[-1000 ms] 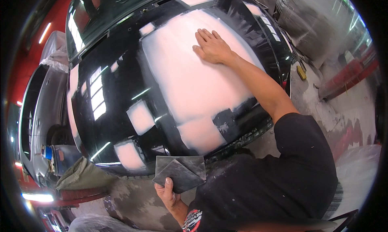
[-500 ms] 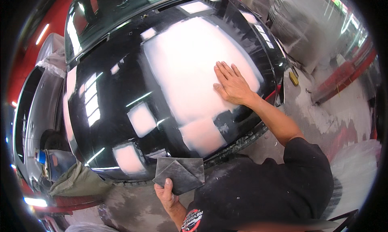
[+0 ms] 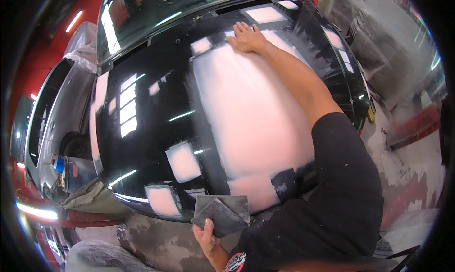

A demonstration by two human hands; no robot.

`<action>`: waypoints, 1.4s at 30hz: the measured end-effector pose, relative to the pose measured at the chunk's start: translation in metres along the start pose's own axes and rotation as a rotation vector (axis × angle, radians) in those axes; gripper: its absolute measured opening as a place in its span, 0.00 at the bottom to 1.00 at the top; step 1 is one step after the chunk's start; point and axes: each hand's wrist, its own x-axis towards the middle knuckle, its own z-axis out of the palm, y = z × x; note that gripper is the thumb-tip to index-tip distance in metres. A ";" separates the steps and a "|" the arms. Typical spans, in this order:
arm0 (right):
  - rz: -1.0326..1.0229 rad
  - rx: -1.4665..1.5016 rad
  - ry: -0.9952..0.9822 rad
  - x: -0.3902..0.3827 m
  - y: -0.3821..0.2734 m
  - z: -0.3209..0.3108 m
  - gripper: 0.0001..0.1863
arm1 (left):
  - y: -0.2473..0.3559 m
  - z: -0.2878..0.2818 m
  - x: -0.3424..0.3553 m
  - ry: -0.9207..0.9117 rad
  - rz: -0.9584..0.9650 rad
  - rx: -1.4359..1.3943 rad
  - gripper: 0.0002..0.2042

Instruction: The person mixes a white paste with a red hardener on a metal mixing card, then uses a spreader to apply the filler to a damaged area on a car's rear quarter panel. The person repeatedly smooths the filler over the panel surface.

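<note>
A glossy black car hood [image 3: 147, 158] spreads before me, with a large pale pink primer patch [image 3: 258, 115] across its middle and several smaller pale patches around it. My right hand [image 3: 247, 38] rests flat at the far end of the large patch, near the windshield, fingers stretched and holding nothing. Down by the hood's front edge, my left hand [image 3: 207, 236] grips dark grey sheets of sandpaper [image 3: 222, 215], thumb on top and the other fingers mostly hidden beneath. The sheets overlap at an angle.
A grey car body [image 3: 61, 115] stands at the left, partly under plastic. Near it are a container with a blue cap [image 3: 58, 163] and an olive cloth [image 3: 87, 197]. Something wrapped in plastic [image 3: 393, 44] stands at far right, above a red beam [image 3: 412, 130].
My right hand has slid from the right middle of the large patch to its far end, the arm stretching out. The left hand keeps the sandpaper. The view has shifted.
</note>
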 end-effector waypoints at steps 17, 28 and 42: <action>-0.081 0.045 0.081 -0.101 0.001 -0.001 0.39 | 0.004 -0.022 -0.027 -0.068 0.045 0.017 0.17; -0.083 0.035 0.122 -0.210 -0.014 -0.007 0.36 | 0.020 -0.047 -0.040 -0.141 0.019 0.046 0.17; -0.417 -0.064 0.069 -0.306 -0.097 -0.006 0.36 | 0.022 -0.089 -0.035 -0.092 0.026 0.043 0.17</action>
